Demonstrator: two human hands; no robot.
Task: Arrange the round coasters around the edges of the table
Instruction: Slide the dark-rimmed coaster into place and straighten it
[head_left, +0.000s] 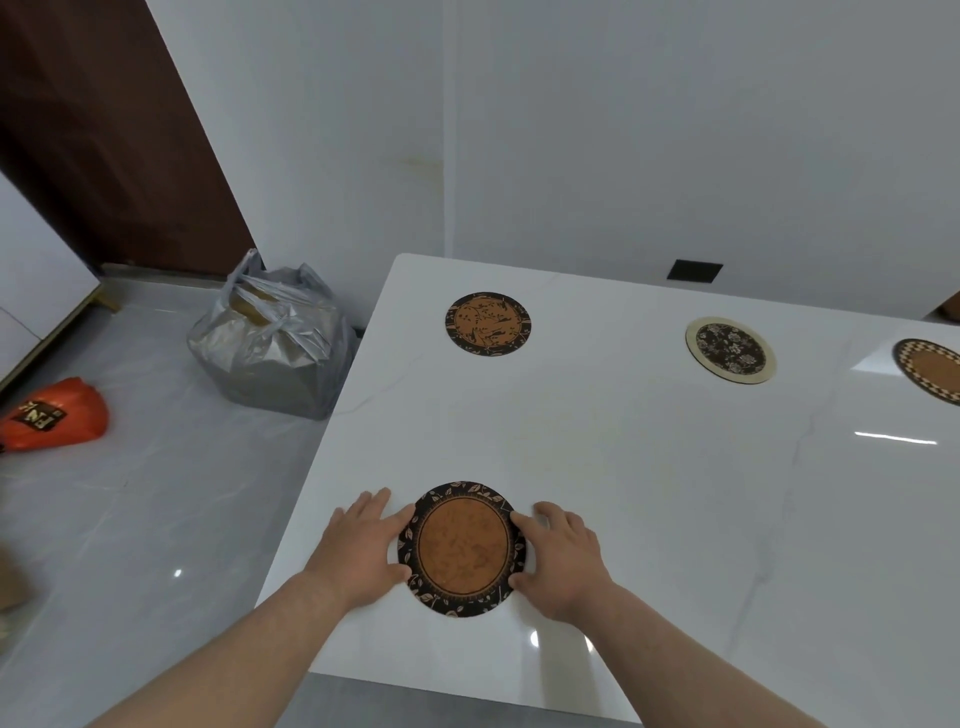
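Glossy white table (623, 467) with faint grey veining and a rounded far-left corner, carrying four flat round coasters. The near coaster (462, 548), a cork-brown disc with a black leaf-patterned rim, lies close to the table's near-left edge. A second cork coaster (488, 323) with a dark branch print sits near the far-left corner; a floral coaster (730, 349), black with a cream rim, and a checker-rimmed coaster (930, 369), cut off by the frame, lie along the far side, well apart. On the polished grey floor (156, 519) beside the table stand a knotted grey plastic bag (275, 343) and an orange bag (52, 415). The left hand (363, 551) and right hand (563, 558) lie flat on the table at either side of the near coaster, fingers extended and loosely together, index fingers and thumbs touching its rim.
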